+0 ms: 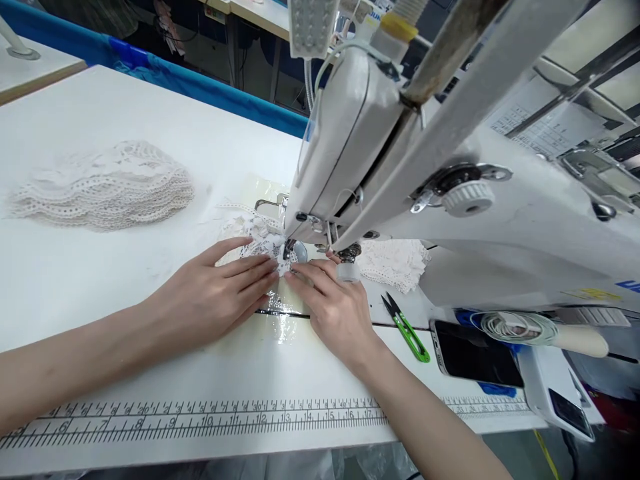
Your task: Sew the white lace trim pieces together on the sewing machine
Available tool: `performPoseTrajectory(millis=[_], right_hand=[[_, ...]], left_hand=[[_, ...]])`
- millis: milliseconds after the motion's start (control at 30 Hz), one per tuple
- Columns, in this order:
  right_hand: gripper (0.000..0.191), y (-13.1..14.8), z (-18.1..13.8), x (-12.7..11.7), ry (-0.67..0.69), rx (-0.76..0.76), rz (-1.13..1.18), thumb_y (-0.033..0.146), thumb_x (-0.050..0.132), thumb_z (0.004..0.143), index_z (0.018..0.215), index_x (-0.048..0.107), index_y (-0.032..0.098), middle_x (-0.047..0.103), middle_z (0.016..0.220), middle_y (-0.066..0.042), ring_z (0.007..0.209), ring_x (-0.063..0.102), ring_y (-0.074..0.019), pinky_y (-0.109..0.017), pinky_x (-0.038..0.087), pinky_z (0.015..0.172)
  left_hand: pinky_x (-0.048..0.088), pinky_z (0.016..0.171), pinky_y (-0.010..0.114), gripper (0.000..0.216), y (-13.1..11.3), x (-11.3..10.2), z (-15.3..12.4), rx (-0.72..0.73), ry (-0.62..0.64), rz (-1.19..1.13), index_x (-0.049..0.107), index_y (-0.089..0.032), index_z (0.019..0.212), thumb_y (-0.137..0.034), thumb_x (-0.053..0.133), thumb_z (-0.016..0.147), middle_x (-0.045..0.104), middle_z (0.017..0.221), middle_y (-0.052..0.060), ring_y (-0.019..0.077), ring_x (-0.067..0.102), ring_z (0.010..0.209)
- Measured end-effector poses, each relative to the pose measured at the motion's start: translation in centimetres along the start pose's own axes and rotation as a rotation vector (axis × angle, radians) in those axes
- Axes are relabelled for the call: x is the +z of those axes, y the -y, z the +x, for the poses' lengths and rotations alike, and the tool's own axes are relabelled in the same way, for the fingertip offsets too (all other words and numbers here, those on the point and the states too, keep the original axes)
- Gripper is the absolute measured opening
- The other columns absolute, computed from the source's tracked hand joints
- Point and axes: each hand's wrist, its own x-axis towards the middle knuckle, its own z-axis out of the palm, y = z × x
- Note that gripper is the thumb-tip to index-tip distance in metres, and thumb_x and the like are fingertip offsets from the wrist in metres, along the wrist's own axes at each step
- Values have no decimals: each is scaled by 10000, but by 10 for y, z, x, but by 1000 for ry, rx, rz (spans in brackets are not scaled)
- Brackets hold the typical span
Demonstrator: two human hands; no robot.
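Note:
Under the presser foot (289, 249) of a white sewing machine (345, 127) lies a piece of white lace (261, 233). My left hand (220, 287) rests flat on it from the left, fingers stretched out toward the needle area. From the right, my right hand (333, 300) has its fingertips at the lace's near edge, close to the foot; its fingers are extended, and some are partly hidden behind the machine's thread tension knob. More white lace (393, 263) lies beneath the machine arm, to the right of my right hand.
A stack of white lace pieces (105, 187) lies on the table at left. Green thread snips (407, 328) and a black phone (475, 352) are right of my right hand. A printed ruler (225, 420) runs along the front edge. A blue cloth trough (215, 90) borders the far side.

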Motion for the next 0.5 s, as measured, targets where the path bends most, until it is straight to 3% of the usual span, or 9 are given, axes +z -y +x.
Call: performPoseTrajectory(millis=[200, 500], right_hand=[[437, 1, 1, 0, -9, -8, -28, -65, 517, 930, 1186, 772, 181, 796, 1206, -57, 1043, 722, -223, -478, 539, 1107], [456, -1, 6, 3, 7, -17, -109, -47, 498, 928, 1241, 749, 170, 775, 1265, -60, 1088, 705, -229, -461, 508, 1130]], left_hand=[[298, 1305, 443, 270, 1, 2, 2, 17, -7, 32, 727, -184, 1238, -194, 532, 1052, 780, 1251, 61, 210, 716, 1216], [362, 1259, 436, 296, 9, -2, 12, 8, 2, 16, 734, -214, 1247, -218, 496, 1070, 785, 1233, 46, 207, 731, 1190]])
